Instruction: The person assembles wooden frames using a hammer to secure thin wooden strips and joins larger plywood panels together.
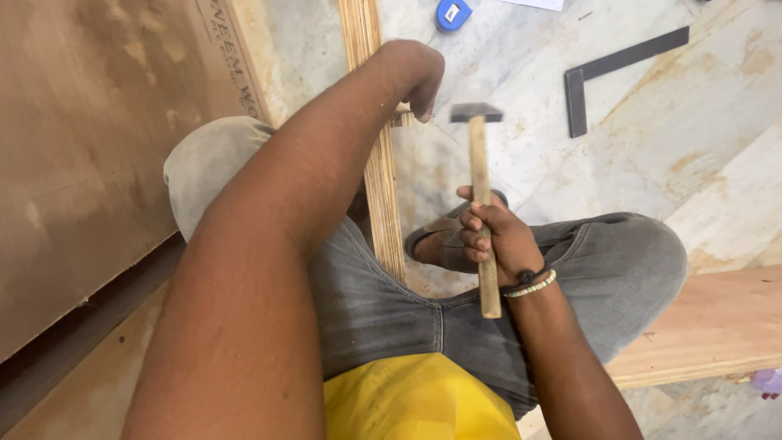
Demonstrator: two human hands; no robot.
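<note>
Now rt hand point(497, 236) grips hammer point(481, 187).

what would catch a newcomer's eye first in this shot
The wooden-handled hammer with a dark metal head stands out at centre, gripped by the right hand and raised above the lap. Just left of its head, the left hand rests at the edge of a long plywood strip. A dark metal L-shaped square lies on the marble floor at upper right.

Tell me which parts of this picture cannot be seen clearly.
Head view only:
- Left hand fingertips: curled under at the plywood strip; anything pinched there is hidden.
- Hammer head: motion-blurred.
- Tape measure: cut off by the top edge.
- Purple thing: cut off at the right edge.
</note>
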